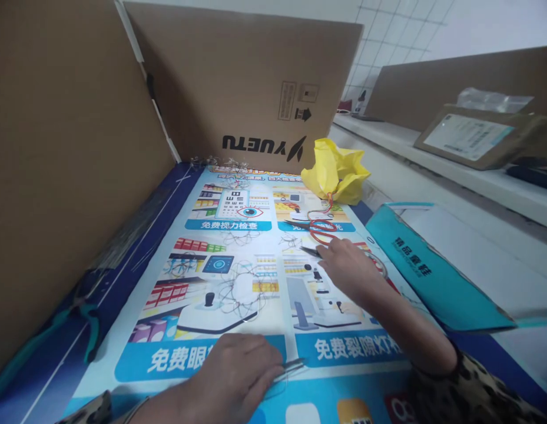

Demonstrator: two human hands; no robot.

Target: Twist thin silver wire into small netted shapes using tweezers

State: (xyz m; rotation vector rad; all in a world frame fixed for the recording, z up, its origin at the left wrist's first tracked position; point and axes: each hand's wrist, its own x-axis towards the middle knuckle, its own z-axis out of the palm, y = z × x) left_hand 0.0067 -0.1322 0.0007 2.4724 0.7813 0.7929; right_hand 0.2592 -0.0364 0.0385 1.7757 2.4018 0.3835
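My left hand (240, 377), low in the head view, is closed on a thin metal piece with two prongs (295, 365) that juts out to the right; wire or tweezers, I cannot tell. Further up and to the right, my right hand (350, 268) has its fingers closed around a tool with a dark pointed tip (310, 251), most of which they hide. Just beyond those fingers lies a pair of scissors with red handles (322, 227). Between the hands, a flower-shaped loop of thin wire (243, 297) rests on the printed poster (285, 282), with fainter wire shapes above it.
A crumpled yellow piece with coloured wires (335, 171) stands at the back right. Teal-handled pliers (91, 330) lie on the left. Cardboard panels (238, 76) wall off the left and back. A teal box flap (436, 271) borders the right, below a shelf with a parcel (470, 136).
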